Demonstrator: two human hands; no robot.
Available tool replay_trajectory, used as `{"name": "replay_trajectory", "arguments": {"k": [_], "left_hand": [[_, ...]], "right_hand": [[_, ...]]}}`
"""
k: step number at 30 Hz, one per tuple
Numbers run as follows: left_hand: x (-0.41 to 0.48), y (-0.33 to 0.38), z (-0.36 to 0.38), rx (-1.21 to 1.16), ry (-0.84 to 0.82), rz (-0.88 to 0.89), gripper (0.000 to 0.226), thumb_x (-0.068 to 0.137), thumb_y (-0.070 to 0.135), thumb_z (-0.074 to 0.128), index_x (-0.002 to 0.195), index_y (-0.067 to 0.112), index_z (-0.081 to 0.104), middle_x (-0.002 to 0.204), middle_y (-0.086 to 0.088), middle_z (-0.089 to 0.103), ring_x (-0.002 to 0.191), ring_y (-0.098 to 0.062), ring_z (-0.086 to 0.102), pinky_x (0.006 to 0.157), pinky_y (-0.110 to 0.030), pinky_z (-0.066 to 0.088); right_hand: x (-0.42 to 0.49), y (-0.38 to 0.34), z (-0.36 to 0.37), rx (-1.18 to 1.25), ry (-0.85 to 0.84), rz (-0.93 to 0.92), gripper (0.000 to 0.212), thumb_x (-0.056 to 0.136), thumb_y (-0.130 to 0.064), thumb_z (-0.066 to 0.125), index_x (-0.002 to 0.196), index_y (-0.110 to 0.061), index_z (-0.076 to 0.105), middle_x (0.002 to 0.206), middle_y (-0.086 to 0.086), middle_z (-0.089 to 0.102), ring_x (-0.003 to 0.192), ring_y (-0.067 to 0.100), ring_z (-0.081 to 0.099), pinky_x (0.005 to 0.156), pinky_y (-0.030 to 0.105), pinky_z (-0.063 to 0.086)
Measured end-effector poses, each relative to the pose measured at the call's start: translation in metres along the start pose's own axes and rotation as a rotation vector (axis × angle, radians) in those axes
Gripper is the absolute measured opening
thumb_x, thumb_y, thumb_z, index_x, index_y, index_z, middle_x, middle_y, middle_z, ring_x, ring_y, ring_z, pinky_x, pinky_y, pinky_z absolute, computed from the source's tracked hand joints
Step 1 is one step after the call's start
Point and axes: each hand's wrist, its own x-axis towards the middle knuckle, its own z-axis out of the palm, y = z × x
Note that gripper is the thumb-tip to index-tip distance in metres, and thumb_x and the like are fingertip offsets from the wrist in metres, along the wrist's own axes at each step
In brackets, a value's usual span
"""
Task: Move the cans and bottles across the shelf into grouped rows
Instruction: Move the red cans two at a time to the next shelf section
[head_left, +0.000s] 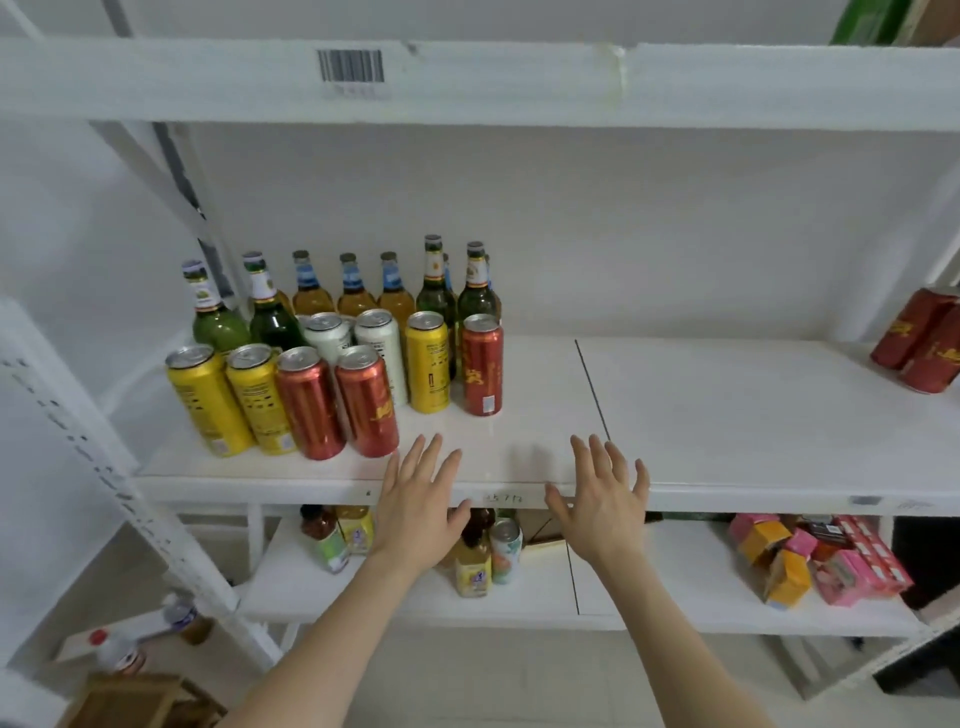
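On the white middle shelf (727, 415), cans and bottles crowd the left part. The front row holds two yellow cans (208, 402) and two red cans (337, 402). Behind them stand two white cans (382, 343), a yellow can (427, 364) and a red can (483, 366). Green bottles (215, 312) and amber bottles (356, 291) line the back wall. Two more red cans (922, 338) sit at the far right edge. My left hand (421, 499) hovers open at the shelf's front edge, just right of the front red cans. My right hand (605, 499) is open beside it, holding nothing.
The lower shelf (649, 597) carries small bottles and a can (506, 551) under my hands, and pink and orange boxes (810, 556) at the right. A slanted white upright (104, 467) borders the left. A top shelf beam (519, 83) runs overhead.
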Motion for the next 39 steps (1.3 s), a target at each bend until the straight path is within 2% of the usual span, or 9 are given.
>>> {"name": "replay_trajectory", "arguments": {"k": [6,11,18,24,28,31,33,36,39], "left_hand": [[-0.011,-0.084,-0.016,-0.016,0.010,0.089,0.066,0.093,0.052,0.049,0.150,0.022,0.036,0.162,-0.007,0.027,0.151,-0.026,0.016,0.123,-0.047,0.011],[-0.031,-0.147,-0.025,-0.006,0.053,0.123,0.064,0.089,0.048,0.059,0.145,0.018,0.045,0.153,-0.010,0.042,0.144,-0.031,0.034,0.119,-0.049,0.026],[-0.033,-0.204,-0.032,-0.066,0.083,0.026,0.065,0.089,0.044,0.062,0.145,0.015,0.044,0.151,-0.013,0.044,0.139,-0.033,0.037,0.116,-0.047,0.031],[-0.013,-0.212,-0.027,-0.272,0.125,-0.069,0.072,0.088,0.037,0.067,0.147,0.007,0.038,0.146,-0.012,0.047,0.132,-0.030,0.044,0.109,-0.042,0.042],[0.005,-0.206,-0.013,-0.512,0.096,-0.186,0.079,0.087,0.032,0.070,0.149,0.005,0.030,0.148,-0.012,0.042,0.134,-0.029,0.043,0.108,-0.041,0.041],[0.017,-0.199,-0.001,-0.693,0.100,-0.310,0.081,0.089,0.033,0.070,0.152,0.008,0.025,0.152,-0.011,0.037,0.137,-0.027,0.041,0.109,-0.039,0.038],[0.024,-0.194,0.007,-0.769,0.133,-0.370,0.078,0.088,0.032,0.071,0.150,0.008,0.028,0.148,-0.012,0.042,0.133,-0.027,0.045,0.109,-0.040,0.041],[0.033,-0.194,0.020,-0.854,0.140,-0.416,0.074,0.087,0.028,0.073,0.146,0.008,0.034,0.142,-0.010,0.051,0.128,-0.026,0.051,0.106,-0.043,0.045],[0.042,-0.198,0.029,-0.924,0.117,-0.452,0.064,0.086,0.025,0.074,0.139,0.011,0.042,0.134,-0.006,0.059,0.121,-0.023,0.058,0.101,-0.037,0.048]], "right_hand": [[-0.005,-0.088,0.009,-0.019,0.036,0.043,0.070,0.093,-0.055,0.047,0.149,-0.016,0.036,0.155,0.010,0.040,0.145,0.030,0.031,0.116,0.057,0.018],[-0.015,-0.152,0.016,-0.045,0.017,0.061,0.071,0.093,-0.058,0.041,0.150,-0.018,0.031,0.156,0.009,0.037,0.146,0.029,0.028,0.117,0.056,0.016],[-0.008,-0.205,0.022,-0.030,0.014,0.016,0.070,0.093,-0.056,0.044,0.149,-0.017,0.033,0.156,0.009,0.038,0.145,0.029,0.029,0.116,0.056,0.017],[0.021,-0.219,0.028,0.043,0.016,-0.026,0.069,0.092,-0.055,0.048,0.148,-0.017,0.036,0.153,0.006,0.043,0.138,0.029,0.038,0.113,0.053,0.023],[0.046,-0.218,0.033,0.231,-0.038,-0.037,0.068,0.091,-0.051,0.054,0.147,-0.018,0.036,0.147,0.005,0.049,0.133,0.029,0.043,0.107,0.051,0.030],[0.066,-0.214,0.039,0.461,-0.172,-0.048,0.070,0.091,-0.046,0.060,0.149,-0.018,0.032,0.147,0.006,0.049,0.133,0.030,0.044,0.105,0.051,0.036],[0.079,-0.212,0.040,0.650,-0.252,-0.037,0.071,0.090,-0.040,0.066,0.148,-0.017,0.033,0.145,0.008,0.050,0.133,0.028,0.045,0.107,0.048,0.038],[0.095,-0.214,0.042,0.871,-0.323,-0.011,0.068,0.088,-0.035,0.072,0.145,-0.018,0.040,0.137,0.002,0.054,0.127,0.020,0.050,0.101,0.031,0.040],[0.110,-0.219,0.046,0.987,-0.370,0.005,0.063,0.084,-0.032,0.077,0.138,-0.020,0.048,0.130,-0.002,0.060,0.119,0.017,0.056,0.097,0.030,0.045]]}}
